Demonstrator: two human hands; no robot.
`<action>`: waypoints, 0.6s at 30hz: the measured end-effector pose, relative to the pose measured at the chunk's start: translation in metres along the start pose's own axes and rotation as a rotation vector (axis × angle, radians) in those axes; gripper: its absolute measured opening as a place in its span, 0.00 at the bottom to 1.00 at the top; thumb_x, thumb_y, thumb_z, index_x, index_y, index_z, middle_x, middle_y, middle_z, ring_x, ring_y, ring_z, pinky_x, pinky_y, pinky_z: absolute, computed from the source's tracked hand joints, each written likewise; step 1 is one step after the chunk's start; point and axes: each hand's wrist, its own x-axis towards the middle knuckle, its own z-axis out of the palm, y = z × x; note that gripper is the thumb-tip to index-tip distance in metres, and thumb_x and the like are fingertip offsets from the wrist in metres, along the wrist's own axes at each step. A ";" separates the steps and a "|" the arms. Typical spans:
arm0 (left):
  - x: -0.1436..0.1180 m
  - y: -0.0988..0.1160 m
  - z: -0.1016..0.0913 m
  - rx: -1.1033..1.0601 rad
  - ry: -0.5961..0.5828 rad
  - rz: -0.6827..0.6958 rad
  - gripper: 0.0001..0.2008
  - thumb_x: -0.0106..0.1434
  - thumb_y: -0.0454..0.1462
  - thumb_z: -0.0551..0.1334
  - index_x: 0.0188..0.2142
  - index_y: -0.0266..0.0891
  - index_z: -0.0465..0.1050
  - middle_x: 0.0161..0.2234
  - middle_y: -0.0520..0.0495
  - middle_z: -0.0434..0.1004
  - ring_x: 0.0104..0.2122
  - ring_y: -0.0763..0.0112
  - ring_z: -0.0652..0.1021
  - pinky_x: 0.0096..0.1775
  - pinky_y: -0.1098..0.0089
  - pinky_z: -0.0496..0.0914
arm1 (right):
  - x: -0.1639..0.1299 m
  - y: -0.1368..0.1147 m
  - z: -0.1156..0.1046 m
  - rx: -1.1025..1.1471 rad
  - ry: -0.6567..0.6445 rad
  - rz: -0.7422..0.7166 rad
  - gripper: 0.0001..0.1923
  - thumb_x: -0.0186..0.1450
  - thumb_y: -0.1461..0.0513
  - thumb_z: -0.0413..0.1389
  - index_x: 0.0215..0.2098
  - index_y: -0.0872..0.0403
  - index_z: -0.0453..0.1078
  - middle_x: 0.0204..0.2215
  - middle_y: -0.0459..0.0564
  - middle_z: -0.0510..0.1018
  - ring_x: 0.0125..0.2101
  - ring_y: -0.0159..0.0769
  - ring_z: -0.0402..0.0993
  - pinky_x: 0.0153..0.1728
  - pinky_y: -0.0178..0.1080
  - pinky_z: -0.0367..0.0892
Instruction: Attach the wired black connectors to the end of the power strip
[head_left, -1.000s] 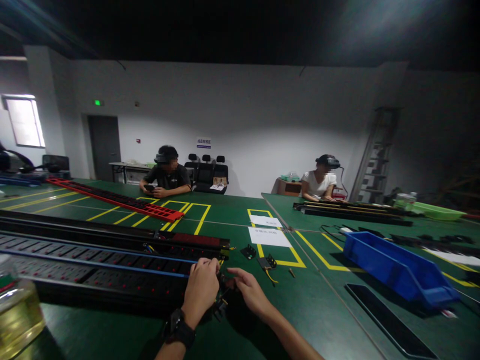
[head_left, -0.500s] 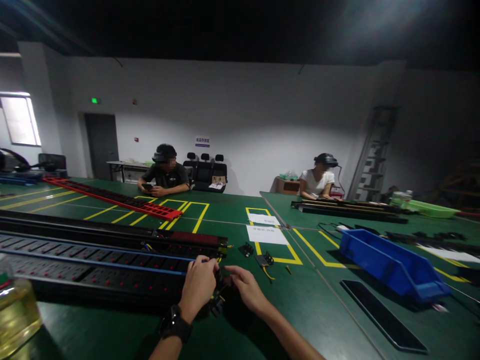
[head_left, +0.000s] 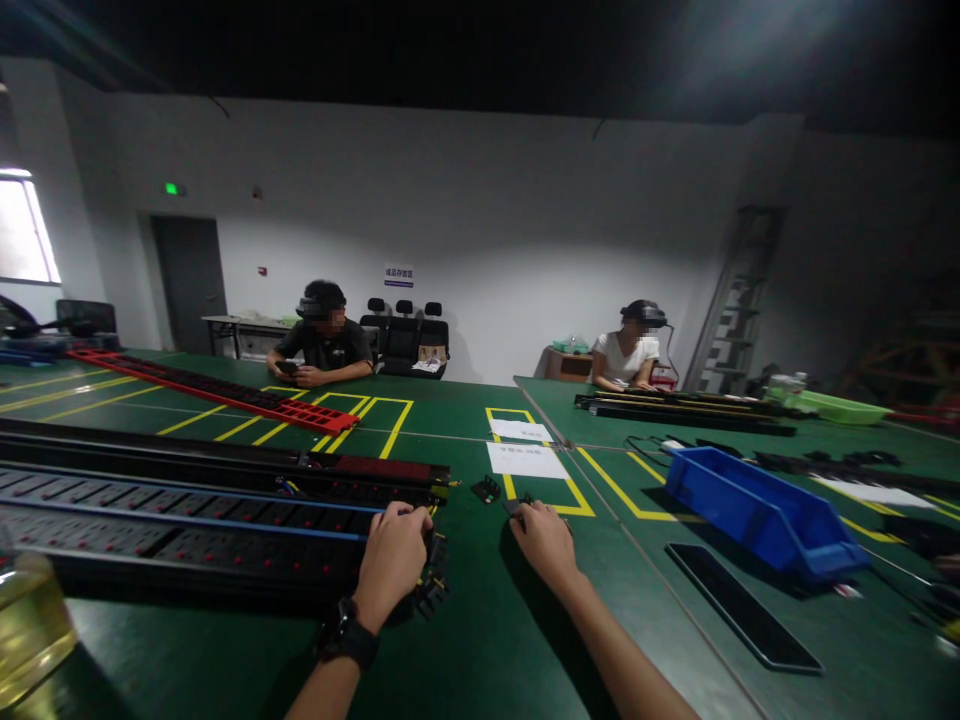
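Observation:
Long black power strips (head_left: 247, 545), with rows of sockets and red dots, lie side by side on the left. My left hand (head_left: 395, 550), wearing a black watch, is curled over their right end, fingers closed on the strip. Small black end parts with yellow bits (head_left: 431, 590) stick out beside that hand. Further right, my right hand (head_left: 545, 540) reaches down to the table with fingers bent around a small black bracket (head_left: 513, 506), mostly covered by the hand. Another black bracket (head_left: 486, 490) lies just left of it.
White paper sheets (head_left: 527, 460) lie beyond my right hand. To the right are a blue bin (head_left: 761, 515) and a dark flat tablet-like slab (head_left: 742, 605). A bottle of yellow liquid (head_left: 34, 630) stands near left. Two people sit across the green table.
My right hand has left the strip's end and moved right and away from me, onto the black bracket. My left hand stays on the strip. The view has shifted slightly.

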 end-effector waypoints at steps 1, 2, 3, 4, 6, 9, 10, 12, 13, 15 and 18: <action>0.000 0.000 0.000 0.004 -0.001 0.003 0.17 0.68 0.28 0.52 0.40 0.42 0.79 0.44 0.43 0.81 0.55 0.60 0.73 0.55 0.60 0.62 | 0.001 0.000 0.002 0.027 -0.006 -0.023 0.12 0.70 0.65 0.54 0.37 0.54 0.80 0.39 0.60 0.81 0.42 0.48 0.76 0.41 0.41 0.64; 0.000 0.000 0.000 0.008 -0.003 0.005 0.17 0.68 0.28 0.52 0.40 0.42 0.79 0.44 0.42 0.81 0.55 0.60 0.73 0.55 0.60 0.62 | 0.001 0.000 0.004 0.065 -0.009 -0.048 0.13 0.70 0.66 0.52 0.37 0.54 0.80 0.38 0.59 0.81 0.42 0.47 0.76 0.42 0.41 0.64; 0.000 0.000 0.000 0.012 -0.004 0.005 0.17 0.68 0.28 0.52 0.41 0.42 0.79 0.45 0.42 0.81 0.55 0.59 0.73 0.55 0.59 0.62 | 0.002 -0.001 0.006 0.118 -0.011 -0.076 0.13 0.70 0.67 0.51 0.37 0.54 0.79 0.38 0.59 0.81 0.42 0.46 0.76 0.42 0.41 0.64; 0.000 0.001 -0.001 0.015 -0.005 0.005 0.17 0.68 0.29 0.52 0.41 0.42 0.79 0.45 0.42 0.81 0.55 0.59 0.73 0.55 0.59 0.62 | 0.002 -0.001 0.007 0.186 -0.012 -0.101 0.13 0.69 0.67 0.51 0.38 0.54 0.79 0.38 0.57 0.81 0.42 0.46 0.76 0.43 0.41 0.64; -0.001 0.001 -0.001 0.018 -0.008 0.005 0.17 0.68 0.28 0.52 0.41 0.42 0.79 0.46 0.41 0.81 0.55 0.60 0.73 0.55 0.59 0.62 | 0.003 -0.006 0.009 0.352 0.005 -0.147 0.12 0.69 0.65 0.53 0.43 0.53 0.78 0.38 0.55 0.81 0.42 0.45 0.76 0.44 0.41 0.65; -0.001 0.003 -0.001 0.026 -0.006 0.002 0.17 0.68 0.28 0.52 0.41 0.41 0.79 0.47 0.41 0.81 0.55 0.60 0.73 0.55 0.60 0.62 | 0.007 -0.023 0.009 0.536 0.040 -0.209 0.11 0.67 0.63 0.56 0.47 0.52 0.75 0.37 0.52 0.80 0.41 0.44 0.75 0.44 0.41 0.66; -0.001 0.003 -0.001 0.030 -0.003 0.003 0.17 0.67 0.28 0.52 0.41 0.41 0.79 0.46 0.41 0.82 0.55 0.59 0.73 0.54 0.59 0.62 | 0.009 -0.032 0.009 0.554 0.039 -0.236 0.10 0.67 0.63 0.56 0.46 0.51 0.74 0.36 0.51 0.80 0.40 0.43 0.75 0.44 0.41 0.66; 0.000 0.003 -0.001 0.037 0.003 0.011 0.17 0.67 0.27 0.52 0.40 0.42 0.79 0.45 0.42 0.82 0.56 0.58 0.73 0.54 0.59 0.62 | 0.018 -0.050 0.007 0.558 0.030 -0.287 0.09 0.66 0.63 0.57 0.45 0.50 0.72 0.36 0.50 0.79 0.39 0.42 0.74 0.42 0.40 0.65; 0.000 0.003 -0.001 0.039 0.007 0.016 0.17 0.67 0.27 0.52 0.40 0.42 0.78 0.45 0.42 0.82 0.56 0.58 0.73 0.54 0.59 0.62 | 0.023 -0.058 0.007 0.556 0.027 -0.311 0.09 0.66 0.64 0.56 0.45 0.50 0.70 0.36 0.49 0.78 0.39 0.42 0.74 0.42 0.40 0.65; -0.001 0.003 -0.001 0.038 0.011 0.022 0.17 0.67 0.27 0.52 0.40 0.42 0.78 0.44 0.43 0.82 0.56 0.58 0.73 0.54 0.58 0.62 | 0.035 -0.073 0.008 0.546 0.031 -0.340 0.09 0.66 0.64 0.56 0.45 0.50 0.68 0.35 0.48 0.78 0.39 0.41 0.73 0.41 0.39 0.64; -0.001 0.003 0.000 0.036 0.008 0.024 0.17 0.67 0.27 0.52 0.40 0.43 0.78 0.44 0.43 0.82 0.55 0.58 0.73 0.54 0.58 0.62 | 0.052 -0.084 0.017 0.524 0.040 -0.312 0.09 0.65 0.65 0.56 0.44 0.49 0.66 0.33 0.46 0.77 0.38 0.40 0.73 0.40 0.38 0.63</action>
